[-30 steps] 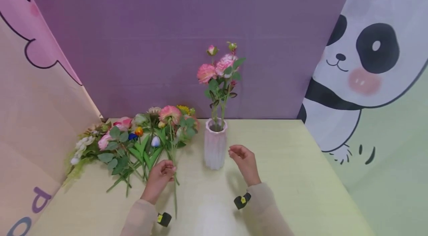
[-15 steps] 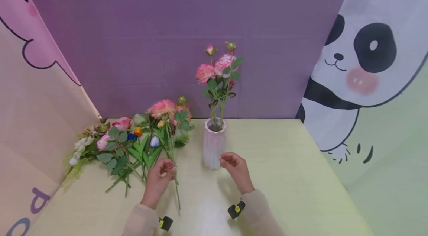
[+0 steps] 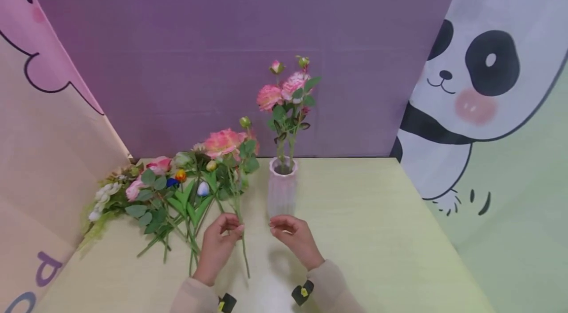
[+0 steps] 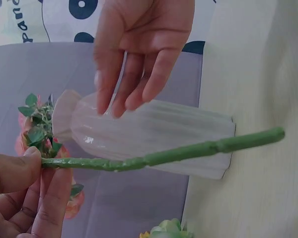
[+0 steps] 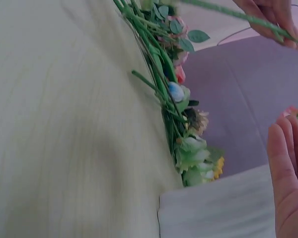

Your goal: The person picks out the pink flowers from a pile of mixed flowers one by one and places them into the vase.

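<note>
My left hand point(image 3: 218, 245) pinches the green stem of a pink artificial flower point(image 3: 225, 142) between thumb and fingers. Its bloom leans over the flower pile, and a green bud and leaves branch off it. In the left wrist view, the bare lower stem point(image 4: 179, 152) extends past the fingertips across the vase. My right hand point(image 3: 296, 239) holds nothing; its fingers are loosely bent, close in front of the vase's base. The ribbed pink-and-white vase point(image 3: 282, 190) stands upright on the table, with pink flowers point(image 3: 284, 93) in it.
To the left lies a pile of artificial flowers: a white-and-blue tulip point(image 3: 203, 189), an orange bloom point(image 3: 180, 175), pink roses point(image 3: 159, 164) and white blossoms point(image 3: 105, 194). A purple backdrop point(image 3: 199, 56) rises behind the table point(image 3: 355, 234); a panda-print sheet point(image 3: 479, 121) hangs at right.
My left hand has shifted slightly right with the flower, whose bloom now stands out from the pile. My right hand has moved left and down from beside the vase to in front of it.
</note>
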Demonstrator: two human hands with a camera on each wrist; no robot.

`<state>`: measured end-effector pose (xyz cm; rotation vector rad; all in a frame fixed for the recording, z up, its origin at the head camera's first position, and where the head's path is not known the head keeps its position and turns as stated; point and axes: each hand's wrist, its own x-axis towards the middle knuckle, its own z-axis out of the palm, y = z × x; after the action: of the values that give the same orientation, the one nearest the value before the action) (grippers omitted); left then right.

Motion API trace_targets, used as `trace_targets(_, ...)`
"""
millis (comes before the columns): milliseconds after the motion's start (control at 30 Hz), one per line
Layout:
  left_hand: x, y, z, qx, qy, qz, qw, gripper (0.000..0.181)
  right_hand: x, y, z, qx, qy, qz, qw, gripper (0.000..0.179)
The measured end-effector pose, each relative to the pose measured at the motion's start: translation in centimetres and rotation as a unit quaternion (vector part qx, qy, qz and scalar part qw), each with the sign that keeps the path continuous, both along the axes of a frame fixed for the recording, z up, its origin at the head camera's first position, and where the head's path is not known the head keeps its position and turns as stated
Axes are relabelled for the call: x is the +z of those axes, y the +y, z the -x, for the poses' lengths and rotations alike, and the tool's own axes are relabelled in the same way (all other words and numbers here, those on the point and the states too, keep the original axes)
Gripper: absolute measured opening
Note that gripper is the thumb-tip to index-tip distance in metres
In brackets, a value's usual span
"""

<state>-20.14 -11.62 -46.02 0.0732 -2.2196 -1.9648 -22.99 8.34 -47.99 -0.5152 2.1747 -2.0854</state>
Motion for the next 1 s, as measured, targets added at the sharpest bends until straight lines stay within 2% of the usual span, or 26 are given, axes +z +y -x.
trace_targets(100,0.1,0.5,-0.3,-0.002,0.011,0.009,0.9999,0.015,-0.9,-0.5,0.0,0.022,0.005,0.009,0.9997,0.03)
trace_targets(367,0.3,1.4,-0.9,-0.004,0.075,0.005,0.9971,0.015,-1.9,-1.3,-0.7,0.08,0.036,0.032,0.9956,0.032)
trace_targets(633,0.6,2.3,-1.2,-0.016,0.129,0.041,0.9907,0.019,-0.3,-1.7,-1.9,0.051,0.058,0.012,0.9969,0.012)
trace_targets(800,0.9,2.6,-1.4,-0.019,0.132,0.059,0.9894,0.019,-1.1,-1.4,-1.4,0.038,0.059,0.033,0.9969,0.013)
trace_targets(1000,1.0,3.0,-1.4,-0.031,0.156,0.059,0.9856,0.018,-1.6,-1.1,-1.4,0.072,0.062,0.051,0.9942,0.018)
